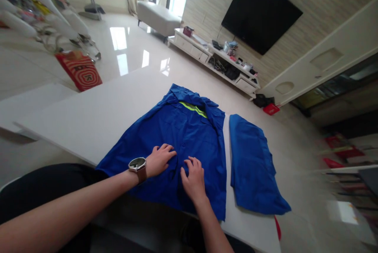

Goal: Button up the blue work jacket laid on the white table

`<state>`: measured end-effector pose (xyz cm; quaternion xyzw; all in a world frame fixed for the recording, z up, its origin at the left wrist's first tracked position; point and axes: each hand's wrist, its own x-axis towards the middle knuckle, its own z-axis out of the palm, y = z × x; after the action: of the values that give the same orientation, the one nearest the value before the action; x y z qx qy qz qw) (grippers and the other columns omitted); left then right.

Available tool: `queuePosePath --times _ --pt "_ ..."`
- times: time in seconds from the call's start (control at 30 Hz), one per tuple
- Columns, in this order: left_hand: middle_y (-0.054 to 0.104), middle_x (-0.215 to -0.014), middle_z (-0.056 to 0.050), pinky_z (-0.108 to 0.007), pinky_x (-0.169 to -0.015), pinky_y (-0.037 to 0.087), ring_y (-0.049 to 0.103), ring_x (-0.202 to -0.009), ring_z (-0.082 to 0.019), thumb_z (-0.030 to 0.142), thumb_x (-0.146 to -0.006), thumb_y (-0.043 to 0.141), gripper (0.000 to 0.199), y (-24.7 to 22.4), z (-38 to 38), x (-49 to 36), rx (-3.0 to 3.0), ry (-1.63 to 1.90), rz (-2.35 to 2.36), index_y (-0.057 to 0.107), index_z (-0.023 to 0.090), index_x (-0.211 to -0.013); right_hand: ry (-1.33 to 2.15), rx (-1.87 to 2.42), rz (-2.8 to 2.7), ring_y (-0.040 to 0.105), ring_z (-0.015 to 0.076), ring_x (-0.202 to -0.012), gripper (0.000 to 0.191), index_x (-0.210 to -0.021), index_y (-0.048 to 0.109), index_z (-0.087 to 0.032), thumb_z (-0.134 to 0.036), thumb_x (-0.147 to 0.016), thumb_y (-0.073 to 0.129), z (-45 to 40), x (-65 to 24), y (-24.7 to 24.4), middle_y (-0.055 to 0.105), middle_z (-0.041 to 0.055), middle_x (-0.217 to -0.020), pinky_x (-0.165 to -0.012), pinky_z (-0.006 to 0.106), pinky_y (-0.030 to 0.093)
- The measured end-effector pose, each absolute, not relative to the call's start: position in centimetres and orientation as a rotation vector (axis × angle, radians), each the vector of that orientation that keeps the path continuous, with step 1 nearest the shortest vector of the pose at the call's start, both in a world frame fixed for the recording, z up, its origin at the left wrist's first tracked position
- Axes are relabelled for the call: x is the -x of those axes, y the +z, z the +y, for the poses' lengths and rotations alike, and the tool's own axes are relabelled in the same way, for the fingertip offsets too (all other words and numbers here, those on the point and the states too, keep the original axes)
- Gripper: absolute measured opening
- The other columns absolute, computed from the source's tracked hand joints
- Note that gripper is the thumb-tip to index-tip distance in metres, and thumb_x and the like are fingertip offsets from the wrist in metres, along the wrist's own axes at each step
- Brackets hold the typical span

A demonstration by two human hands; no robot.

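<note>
A blue work jacket (pixel 203 142) lies front up on the white table, its collar at the far end. A fluorescent yellow strip (pixel 193 109) shows inside the neck opening. My left hand (pixel 161 159), with a watch (pixel 137 164) on its wrist, rests on the left side of the front, fingers spread. Just right of the button line, my right hand (pixel 193 178) touches the cloth with fingers slightly bent and thumb apart. Neither hand grips the fabric. To the right of the jacket lies a folded blue garment (pixel 252 166).
The white table (pixel 118 115) runs off to the left, and the folded garment overhangs its right edge. Beyond are a red patterned bag (pixel 81 71), a grey bench (pixel 159 17), a low white cabinet (pixel 191 50) and a wall-mounted television (pixel 260 8).
</note>
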<state>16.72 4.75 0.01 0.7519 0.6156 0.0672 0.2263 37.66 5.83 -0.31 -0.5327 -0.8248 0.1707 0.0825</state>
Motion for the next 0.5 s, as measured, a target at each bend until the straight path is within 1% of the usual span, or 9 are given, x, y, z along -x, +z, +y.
queuePosePath --times 0.03,0.1,0.17,0.23,0.3,0.4,0.5 --pt "0.038 -0.159 -0.01 -0.068 -0.108 0.036 0.028 -0.148 -0.04 0.013 -0.08 0.067 0.068 -0.2 4.6 -16.3 -2.025 0.129 1.744 0.051 0.033 -0.142 0.49 1.616 -2.477 0.035 0.0315 -0.142 0.037 -0.13 0.06 -0.028 -0.039 -0.096 0.051 5.7 -37.9 -0.7 0.051 0.0077 -0.148 -0.108 0.049 0.038" --pt "0.019 -0.168 -0.008 -0.082 -0.104 0.026 0.008 -0.152 -0.049 0.017 -0.073 0.078 0.09 -0.6 4.2 -15.5 -1.912 0.0 1.8 0.04 0.04 -0.151 0.488 1.647 -2.528 0.024 0.0343 -0.15 0.045 -0.14 0.053 -0.033 -0.042 -0.097 0.049 5.2 -38.4 -1.9 0.04 0.0043 -0.159 -0.111 0.057 0.034" --pt "0.01 -0.17 -0.007 -0.088 -0.099 0.021 -0.001 -0.15 -0.053 0.021 -0.066 0.086 0.106 -1.2 3.8 -14.8 -1.839 -0.088 1.826 0.031 0.045 -0.154 0.453 1.644 -2.589 0.019 0.0346 -0.153 0.049 -0.147 0.046 -0.036 -0.042 -0.098 0.046 4.4 -38.8 -3.3 0.035 0.0028 -0.162 -0.113 0.061 0.033" --pt "0.006 -0.17 -0.006 -0.09 -0.096 0.02 -0.005 -0.15 -0.054 0.023 -0.06 0.09 0.118 -1.7 3.3 -14.0 -1.823 -0.123 1.842 0.026 0.049 -0.155 0.341 1.62 -2.626 0.015 0.0339 -0.154 0.054 -0.153 0.039 -0.038 -0.041 -0.099 0.045 3.7 -39.0 -4.5 0.032 0.0028 -0.164 -0.114 0.062 0.031" --pt "0.004 -0.17 -0.006 -0.091 -0.095 0.019 -0.007 -0.149 -0.054 0.025 -0.054 0.094 0.125 -2.1 2.8 -13.4 -1.825 -0.14 1.839 0.024 0.05 -0.155 0.241 1.608 -2.633 0.013 0.0332 -0.155 0.057 -0.155 0.034 -0.039 -0.04 -0.099 0.045 3.1 -39.0 -5.2 0.03 0.0028 -0.164 -0.115 0.062 0.031" --pt "0.004 -0.17 -0.008 -0.093 -0.09 0.018 -0.011 -0.148 -0.056 0.032 -0.045 0.097 0.132 -2.9 1.8 -12.6 -1.813 -0.151 1.816 0.026 0.05 -0.155 0.163 1.637 -2.616 0.014 0.0327 -0.154 0.056 -0.154 0.036 -0.04 -0.039 -0.099 0.045 2.4 -38.4 -5.6 0.032 0.0023 -0.164 -0.115 0.062 0.032" --pt "0.005 -0.17 -0.01 -0.096 -0.085 0.018 -0.015 -0.146 -0.058 0.038 -0.04 0.098 0.135 -3.7 0.7 -12.2 -1.796 -0.16 1.822 0.028 0.049 -0.154 0.169 1.656 -2.609 0.015 0.0324 -0.154 0.056 -0.153 0.039 -0.039 -0.036 -0.097 0.047 1.3 -37.7 -5.5 0.032 0.0011 -0.163 -0.116 0.061 0.031"
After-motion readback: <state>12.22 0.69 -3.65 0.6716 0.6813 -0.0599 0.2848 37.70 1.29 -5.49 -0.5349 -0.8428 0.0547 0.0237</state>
